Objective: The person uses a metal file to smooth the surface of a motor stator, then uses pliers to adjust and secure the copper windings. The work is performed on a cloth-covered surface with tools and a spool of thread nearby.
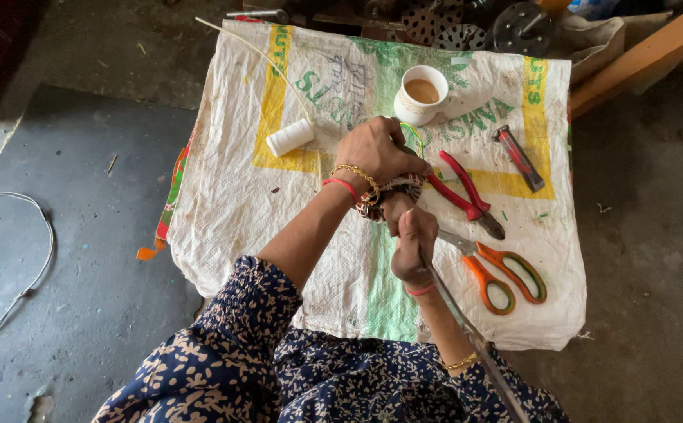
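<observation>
My left hand [373,150] is closed over a round dark coil [392,190] with a patterned wrapping, held above a white woven sack [232,196]. My right hand [410,239] grips a long thin metal rod [466,333] that runs back toward my body, its tip at the coil. Both wrists wear bangles and red threads. A thin green wire loops out near the coil. The coil is mostly hidden by my hands.
On the sack lie red-handled pliers [466,192], orange-handled scissors [506,274], a small red-and-black tool [520,158], a white thread spool [290,137] and a cup of tea [421,94]. A wire [20,266] lies on the concrete floor at left. Metal parts and a wooden beam [646,55] sit beyond.
</observation>
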